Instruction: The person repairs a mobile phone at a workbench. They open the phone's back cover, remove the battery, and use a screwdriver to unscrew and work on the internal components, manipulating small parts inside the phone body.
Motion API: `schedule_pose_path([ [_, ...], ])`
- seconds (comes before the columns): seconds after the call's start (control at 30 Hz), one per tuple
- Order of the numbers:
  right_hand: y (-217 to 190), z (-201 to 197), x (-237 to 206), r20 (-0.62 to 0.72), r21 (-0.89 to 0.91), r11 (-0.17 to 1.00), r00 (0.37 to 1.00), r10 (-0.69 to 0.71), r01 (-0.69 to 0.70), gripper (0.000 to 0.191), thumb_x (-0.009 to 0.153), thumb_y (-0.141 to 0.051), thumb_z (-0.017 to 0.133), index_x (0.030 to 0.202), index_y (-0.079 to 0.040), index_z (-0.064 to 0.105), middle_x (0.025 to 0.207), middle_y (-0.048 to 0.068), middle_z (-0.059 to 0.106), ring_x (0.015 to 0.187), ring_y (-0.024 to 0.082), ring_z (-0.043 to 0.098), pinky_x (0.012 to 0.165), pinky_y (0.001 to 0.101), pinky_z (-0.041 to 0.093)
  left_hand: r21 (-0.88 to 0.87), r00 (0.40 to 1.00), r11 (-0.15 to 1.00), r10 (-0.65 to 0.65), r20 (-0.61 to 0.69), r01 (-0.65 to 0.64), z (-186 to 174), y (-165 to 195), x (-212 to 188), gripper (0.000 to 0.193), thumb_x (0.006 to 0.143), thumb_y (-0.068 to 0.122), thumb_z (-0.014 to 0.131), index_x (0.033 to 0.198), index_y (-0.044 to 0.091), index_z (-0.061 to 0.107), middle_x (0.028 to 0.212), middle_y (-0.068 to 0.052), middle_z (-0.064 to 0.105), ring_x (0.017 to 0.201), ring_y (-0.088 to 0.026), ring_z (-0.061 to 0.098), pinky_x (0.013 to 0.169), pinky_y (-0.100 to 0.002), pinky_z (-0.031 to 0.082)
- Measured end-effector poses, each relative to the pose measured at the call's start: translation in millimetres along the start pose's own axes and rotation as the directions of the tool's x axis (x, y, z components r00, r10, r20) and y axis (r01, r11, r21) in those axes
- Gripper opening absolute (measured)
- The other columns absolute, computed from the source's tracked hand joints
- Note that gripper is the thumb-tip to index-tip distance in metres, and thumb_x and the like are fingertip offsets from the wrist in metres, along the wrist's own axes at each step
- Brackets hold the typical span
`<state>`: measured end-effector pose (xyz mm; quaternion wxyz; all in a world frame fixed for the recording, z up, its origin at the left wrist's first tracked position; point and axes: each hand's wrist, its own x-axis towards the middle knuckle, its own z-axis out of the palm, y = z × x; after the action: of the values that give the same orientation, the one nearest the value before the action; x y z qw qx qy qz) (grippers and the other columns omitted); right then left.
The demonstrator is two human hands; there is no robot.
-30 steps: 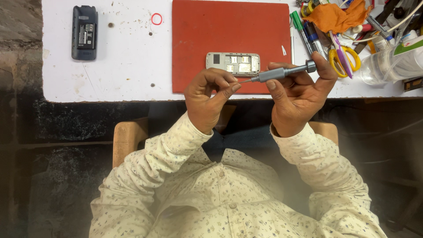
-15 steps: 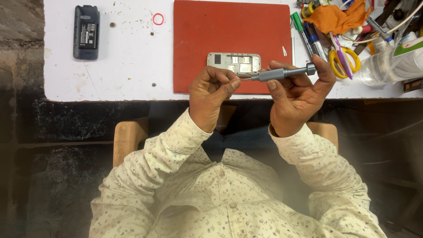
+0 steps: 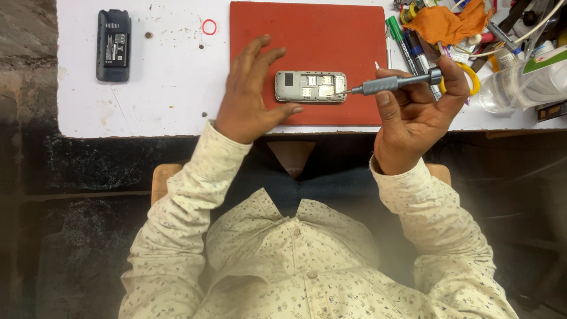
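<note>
Your right hand (image 3: pixel 416 121) pinching a grey screwdriver (image 3: pixel 393 84), tip at the opened phone (image 3: pixel 310 87), your left hand (image 3: pixel 251 88) spread open just beside it

— Where does the camera sit?

— On the person's head, looking almost straight down. The white table (image 3: pixel 165 106) fills the top of the picture, and the person's own shirt (image 3: pixel 307 266) fills the bottom, so the far side of the table is up.

— How near is it?

— Near. The left hand (image 3: pixel 251 94) and right hand (image 3: pixel 416 112) are large in the middle, just above the table's near edge, with the red mat (image 3: pixel 307 35) beyond them.

— Is there a second view to match against?

— Only this one; the table's left end shows, while its right side runs out of the picture.
</note>
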<state>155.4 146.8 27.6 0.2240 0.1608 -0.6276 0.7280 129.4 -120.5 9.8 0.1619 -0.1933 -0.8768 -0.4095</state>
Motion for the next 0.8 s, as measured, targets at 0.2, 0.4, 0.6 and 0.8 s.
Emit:
schedule_pose_path([
  [0.2,-3.3,-1.8,6.9,0.109,-0.130,0.991,0.994,-0.028,0.042,0.064,0.112,0.009,0.071,0.152,-0.015,0.027,0.122,0.022,0.072,0.107,0.021,0.070,0.101,0.0322,0.058,0.169,0.994,0.985,-0.046,0.098,0.029,6.5,-13.9,3.3,0.077,0.072,0.042,0.095,0.133,0.009,0.062,0.158,-0.024,0.033,0.147,-0.045,0.029,0.121,-0.059,0.020],
  [0.4,-9.3,10.5,6.9,0.207,-0.220,0.964,0.973,-0.101,0.147,0.066,0.108,0.012,0.069,0.151,-0.014,0.025,0.125,0.019,0.066,0.112,0.025,0.072,0.104,0.0353,0.062,0.051,0.992,0.996,-0.072,0.101,0.067,4.3,-9.7,1.7,0.068,0.072,0.040,0.092,0.126,0.010,0.063,0.138,-0.012,0.059,0.135,-0.032,0.049,0.122,-0.055,0.029],
  [0.6,-7.5,40.7,11.5,0.318,-0.287,0.883,0.906,-0.279,0.372,0.068,0.104,0.012,0.071,0.150,-0.013,0.028,0.139,0.018,0.049,0.116,0.028,0.071,0.110,0.0414,0.060,0.001,0.997,0.998,0.055,0.058,-0.056,3.9,-10.9,-0.6,0.069,0.077,0.033,0.092,0.131,0.005,0.060,0.113,-0.009,0.072,0.107,-0.026,0.069,0.119,-0.055,0.033],
  [0.8,-3.9,59.4,19.3,0.440,-0.334,0.823,0.848,-0.295,0.459,0.064,0.106,0.011,0.072,0.150,-0.012,0.031,0.128,0.014,0.062,0.118,0.027,0.071,0.114,0.0397,0.058,-0.087,0.998,0.996,0.038,0.051,-0.033,3.4,-11.2,-0.3,0.068,0.078,0.028,0.092,0.132,0.005,0.058,0.108,-0.007,0.073,0.099,-0.022,0.073,0.121,-0.056,0.032],
])
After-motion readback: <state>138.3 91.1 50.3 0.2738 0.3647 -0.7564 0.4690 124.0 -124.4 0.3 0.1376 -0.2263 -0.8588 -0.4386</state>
